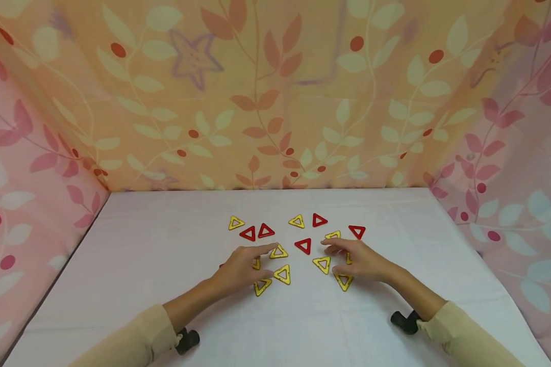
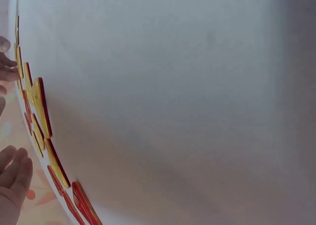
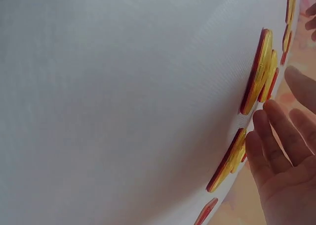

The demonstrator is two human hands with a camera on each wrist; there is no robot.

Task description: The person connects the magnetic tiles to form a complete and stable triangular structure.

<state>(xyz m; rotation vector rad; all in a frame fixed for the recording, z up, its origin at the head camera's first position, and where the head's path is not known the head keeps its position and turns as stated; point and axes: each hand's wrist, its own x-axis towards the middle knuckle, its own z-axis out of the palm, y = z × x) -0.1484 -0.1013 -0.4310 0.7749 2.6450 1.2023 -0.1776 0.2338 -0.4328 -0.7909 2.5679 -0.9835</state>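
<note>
Several hollow triangle tiles, some yellow and some red, lie scattered over the white tabletop in the head view. My left hand [image 1: 241,267] reaches over the left cluster, its index finger and thumb extended apart. Nearest to it are a yellow triangle [image 1: 283,275] and another yellow triangle [image 1: 261,287]; it partly covers others. On the other side, my right hand [image 1: 360,257] hovers among a yellow triangle [image 1: 322,264] and a lower yellow triangle [image 1: 344,283]. A red triangle [image 1: 304,245] lies between the hands. In the right wrist view the right hand [image 3: 286,160] has extended fingers, holding nothing.
Farther back lie a yellow triangle [image 1: 235,223], a red triangle [image 1: 319,220] and, at the right, a red triangle [image 1: 357,231]. A leaf-patterned cloth [image 1: 266,102] hangs behind the white table [image 1: 142,244], with pink cloth at both sides.
</note>
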